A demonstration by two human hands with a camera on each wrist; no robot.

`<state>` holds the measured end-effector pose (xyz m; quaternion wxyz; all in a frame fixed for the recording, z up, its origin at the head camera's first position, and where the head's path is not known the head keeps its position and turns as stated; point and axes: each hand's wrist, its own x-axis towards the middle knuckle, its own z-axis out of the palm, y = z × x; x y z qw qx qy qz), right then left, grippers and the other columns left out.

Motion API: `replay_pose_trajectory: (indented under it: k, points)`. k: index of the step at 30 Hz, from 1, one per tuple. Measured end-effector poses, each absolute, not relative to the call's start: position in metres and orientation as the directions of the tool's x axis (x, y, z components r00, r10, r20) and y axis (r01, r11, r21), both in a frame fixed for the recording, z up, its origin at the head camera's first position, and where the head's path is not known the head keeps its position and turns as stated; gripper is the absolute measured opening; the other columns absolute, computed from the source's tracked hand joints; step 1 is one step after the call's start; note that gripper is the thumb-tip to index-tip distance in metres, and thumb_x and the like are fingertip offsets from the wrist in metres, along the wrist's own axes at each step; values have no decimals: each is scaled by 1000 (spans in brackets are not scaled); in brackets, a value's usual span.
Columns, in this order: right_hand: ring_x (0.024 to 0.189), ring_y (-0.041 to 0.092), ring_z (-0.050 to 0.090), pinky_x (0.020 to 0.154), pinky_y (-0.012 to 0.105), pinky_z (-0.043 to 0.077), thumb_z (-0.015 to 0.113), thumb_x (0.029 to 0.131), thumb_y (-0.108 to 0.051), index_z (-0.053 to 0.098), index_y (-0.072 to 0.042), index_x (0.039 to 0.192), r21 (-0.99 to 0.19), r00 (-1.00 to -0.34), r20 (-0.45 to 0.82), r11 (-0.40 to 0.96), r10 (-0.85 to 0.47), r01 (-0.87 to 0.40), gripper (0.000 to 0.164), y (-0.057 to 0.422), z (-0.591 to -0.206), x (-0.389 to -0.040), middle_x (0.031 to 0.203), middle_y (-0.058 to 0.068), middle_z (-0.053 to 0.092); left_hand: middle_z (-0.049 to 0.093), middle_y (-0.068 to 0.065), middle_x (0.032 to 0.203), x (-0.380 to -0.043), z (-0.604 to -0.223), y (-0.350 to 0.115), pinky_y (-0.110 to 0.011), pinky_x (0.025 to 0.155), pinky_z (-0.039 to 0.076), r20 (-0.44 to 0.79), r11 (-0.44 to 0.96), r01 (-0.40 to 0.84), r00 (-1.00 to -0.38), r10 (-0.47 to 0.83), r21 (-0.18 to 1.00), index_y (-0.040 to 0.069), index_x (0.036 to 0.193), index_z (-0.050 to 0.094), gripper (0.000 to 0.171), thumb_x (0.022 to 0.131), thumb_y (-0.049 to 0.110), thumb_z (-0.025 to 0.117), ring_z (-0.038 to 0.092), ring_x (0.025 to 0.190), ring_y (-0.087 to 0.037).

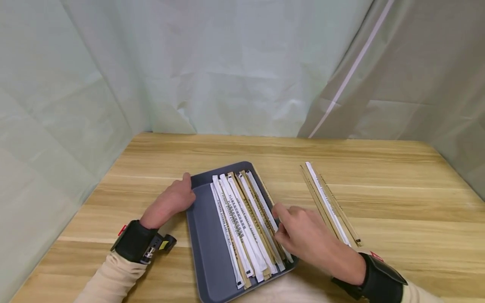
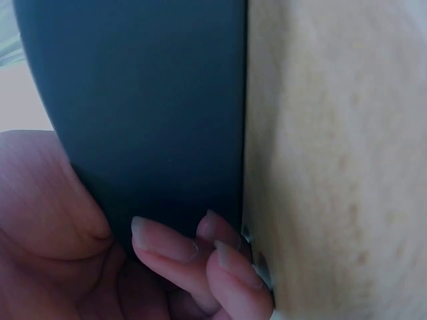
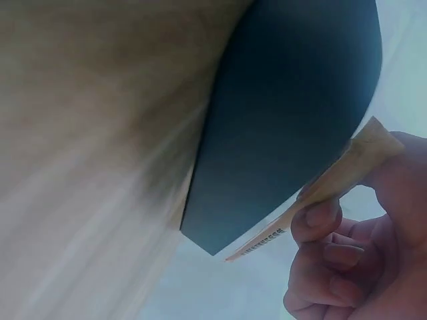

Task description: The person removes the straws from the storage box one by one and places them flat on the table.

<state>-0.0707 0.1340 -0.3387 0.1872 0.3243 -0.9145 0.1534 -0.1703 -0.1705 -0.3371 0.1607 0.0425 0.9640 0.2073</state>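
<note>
A dark grey tray (image 1: 202, 240) sits on the table, tilted slightly in the head view, with several white and brown paper-wrapped straws (image 1: 236, 223) lying lengthwise across its middle and right side. My left hand (image 1: 172, 198) holds the tray's far left edge, with fingertips (image 2: 170, 243) curled against the outer wall. Over the right rim, my right hand (image 1: 308, 231) pinches a brown paper-wrapped straw (image 3: 363, 155) between thumb and forefinger. This straw runs along the outside of the rim in the right wrist view. The other fingers of that hand are curled.
Right of the tray, a white wrapped straw (image 1: 326, 200) lies on the wooden table (image 1: 409, 202) between brown wrapped straws (image 1: 339, 210). My right forearm covers their near ends. Pale curtains (image 1: 235, 75) hang behind the table and along its sides.
</note>
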Motion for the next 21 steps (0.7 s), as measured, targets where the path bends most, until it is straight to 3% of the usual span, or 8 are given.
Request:
replay_pose_trajectory:
  k: [8,21]
  points:
    - [48,-1,31,41,17,24,61,63,4,55,-10,88,-138,-705,479,749,-523,-649,29,142,-344,-70,54,-12,37,53,-33,100,-170,-337,-171,-36,60,42,-288,912,20,-946,150,411,-19,131,24,47,92,3,38,53,72,-30]
    - [47,0,32,40,20,27,61,66,1,55,-11,88,-130,-790,379,818,-481,-560,27,165,-344,-68,54,-13,33,52,-34,103,-170,-335,-171,-35,59,41,-299,910,15,-942,152,413,-20,133,22,49,92,3,39,53,73,-30]
